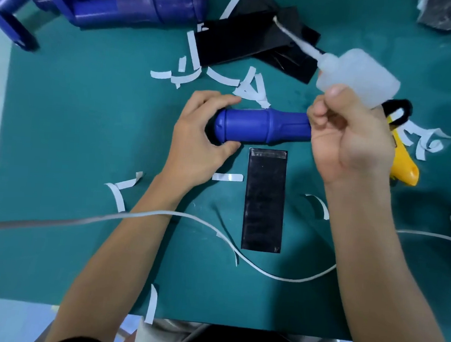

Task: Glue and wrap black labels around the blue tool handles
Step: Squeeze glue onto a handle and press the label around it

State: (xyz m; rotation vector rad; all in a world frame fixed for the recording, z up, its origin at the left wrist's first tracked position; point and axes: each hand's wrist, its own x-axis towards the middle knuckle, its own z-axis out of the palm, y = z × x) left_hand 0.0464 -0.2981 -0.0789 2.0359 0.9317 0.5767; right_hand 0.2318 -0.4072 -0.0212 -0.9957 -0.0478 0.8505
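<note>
Head view. A blue tool handle [263, 126] is held level above the green counter [59, 136], between the two grips. The left grip [200, 131] is clamped on the rounded butt end of the handle, with fingers curled over the top and the thumb underneath. The right grip [353, 137] is clamped on a translucent glue bottle [359, 73], which is tilted so that its long nozzle points away from the grip, toward the far left. The narrow end of the handle is met by the curled fingers of the right grip; whether it is also pinched there cannot be told.

A black label [264, 201] is laid flat on the counter just on the near side of the handle, between the two forearms, with a glossy band across its far end. A white cable [214, 225] is draped over the left forearm and passes under the right. A stack of black sheets [242, 42] is seen beyond the grips, under the nozzle. White backing strips [249, 87] are scattered around both grips. A yellow glue gun [404, 163] is partly hidden just beyond the right grip. More blue handles [140, 2] are piled well beyond the left grip.
</note>
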